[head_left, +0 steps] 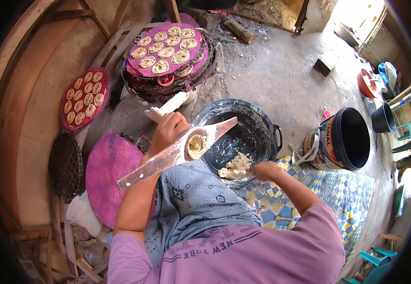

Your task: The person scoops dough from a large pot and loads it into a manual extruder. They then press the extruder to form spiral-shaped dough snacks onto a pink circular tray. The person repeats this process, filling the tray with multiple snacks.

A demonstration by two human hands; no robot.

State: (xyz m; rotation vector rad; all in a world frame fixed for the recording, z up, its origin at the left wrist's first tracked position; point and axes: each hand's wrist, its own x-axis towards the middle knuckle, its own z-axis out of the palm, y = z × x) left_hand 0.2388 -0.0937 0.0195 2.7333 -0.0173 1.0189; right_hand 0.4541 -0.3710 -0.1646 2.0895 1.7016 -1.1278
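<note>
My left hand point(170, 130) is closed at the hollow wooden dough press point(156, 163), a long tapered bar held aslant over the basin's left side. Pale dough point(197, 146) fills the round hole in its middle. Beyond the same hand juts a wooden plunger point(154, 113) with a dough-coated end; whether the fingers grip it too is unclear. My right hand point(264, 170) is closed at the near right rim of the black basin point(277, 137), beside a lump of soft dough point(236, 165). What those fingers hold is hidden.
Ahead on the left, coiled dough rounds point(172, 41) lie on a pink cloth-covered tray stack point(130, 71). More rounds fill a red tray point(67, 97) against the wall. A bare pink round tray point(113, 175) stands left of my legs. Right of the basin is a large black bucket point(345, 137).
</note>
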